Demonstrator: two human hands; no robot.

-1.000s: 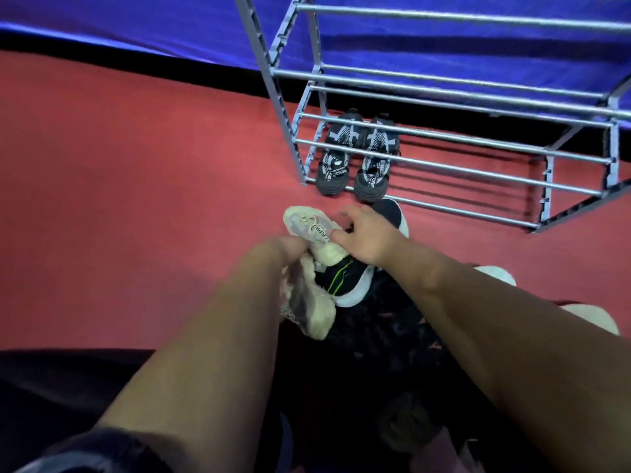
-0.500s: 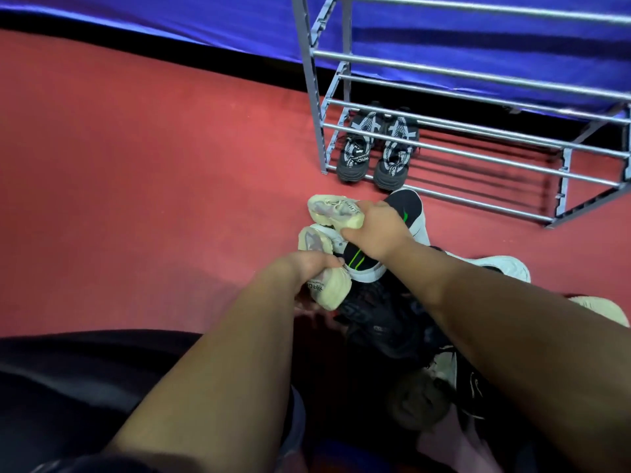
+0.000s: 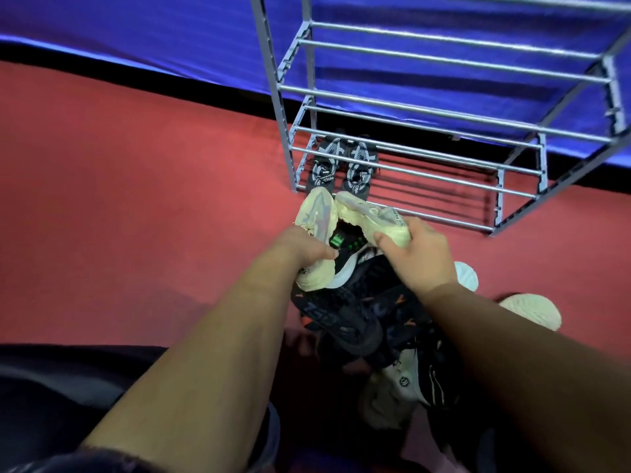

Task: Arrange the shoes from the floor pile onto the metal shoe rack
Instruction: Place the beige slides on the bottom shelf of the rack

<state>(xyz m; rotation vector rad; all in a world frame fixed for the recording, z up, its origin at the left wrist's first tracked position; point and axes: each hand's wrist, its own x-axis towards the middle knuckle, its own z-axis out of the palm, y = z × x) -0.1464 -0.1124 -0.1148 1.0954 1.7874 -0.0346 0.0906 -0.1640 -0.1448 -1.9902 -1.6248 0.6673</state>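
Observation:
My left hand (image 3: 300,245) grips one cream sneaker (image 3: 316,213), and my right hand (image 3: 415,254) grips its cream mate (image 3: 372,216). Both shoes are lifted above the floor pile (image 3: 358,312), toes pointing toward the metal shoe rack (image 3: 403,155). A black shoe with green marks (image 3: 345,242) shows between my hands. A black and white patterned pair (image 3: 341,165) stands at the left end of the rack's lowest tier.
The pile of dark and cream shoes lies on the red floor between my arms; a white toe (image 3: 466,274) and a cream shoe (image 3: 532,308) lie to its right. A blue wall (image 3: 136,32) runs behind the rack. My dark trouser leg (image 3: 51,387) is at the lower left.
Both cream sneakers have risen off the pile and moved forward toward the rack, now side by side. The view has shifted closer to the rack.

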